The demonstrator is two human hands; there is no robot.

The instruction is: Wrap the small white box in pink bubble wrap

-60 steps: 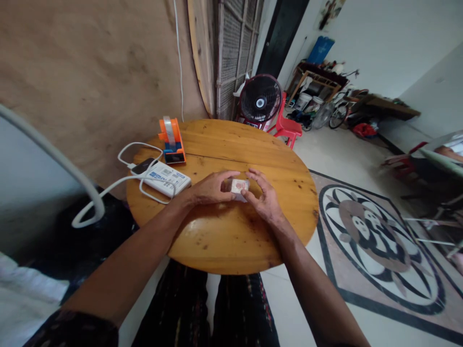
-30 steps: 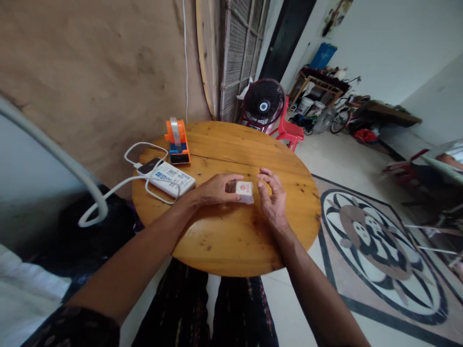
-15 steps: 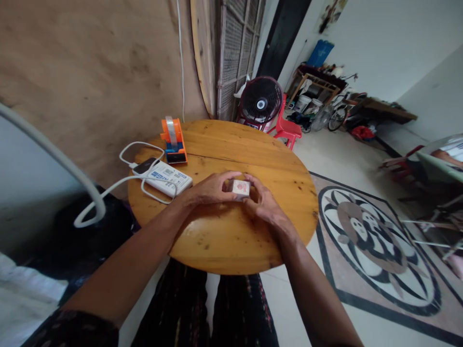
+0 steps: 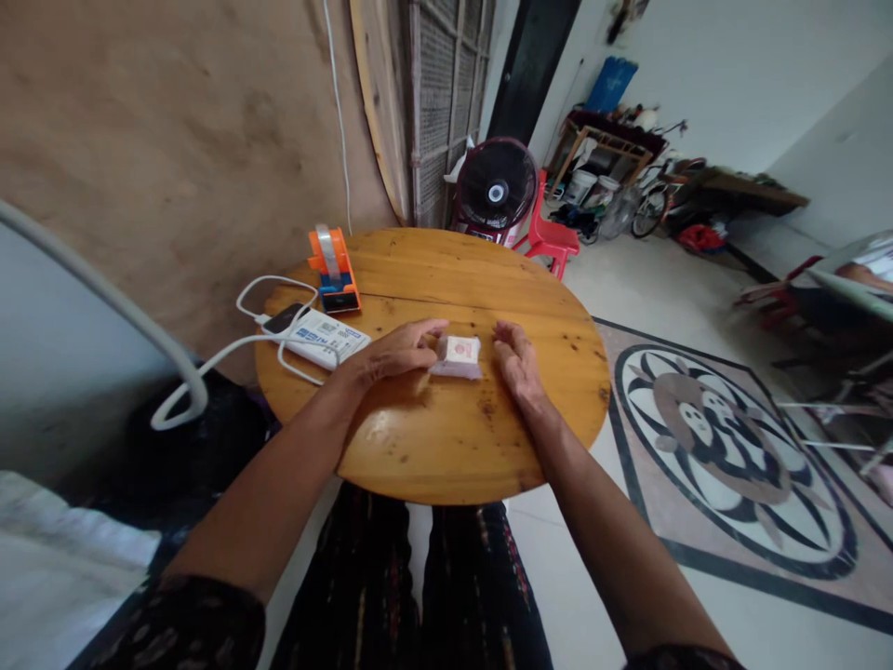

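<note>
A small white box (image 4: 460, 352) with red print on top, seemingly in clear wrap, rests on the round wooden table (image 4: 419, 437). Just left of it lies my left hand (image 4: 403, 352), fingers apart and holding nothing; whether its fingertips touch the wrap I cannot tell. On the other side, my right hand (image 4: 514, 361) is open, with a gap between it and the box.
An orange tape dispenser (image 4: 335, 270) stands at the table's back left. Nearer is a white box with blue print (image 4: 325, 340), with a dark device (image 4: 285, 318) and a white cable (image 4: 241, 346) on it. Beyond the table are a fan (image 4: 497, 191) and a red chair (image 4: 554, 237).
Both hands have let go of the small box and moved apart, the right one farther off. The box now sits on the table between them. The view has shifted slightly.
</note>
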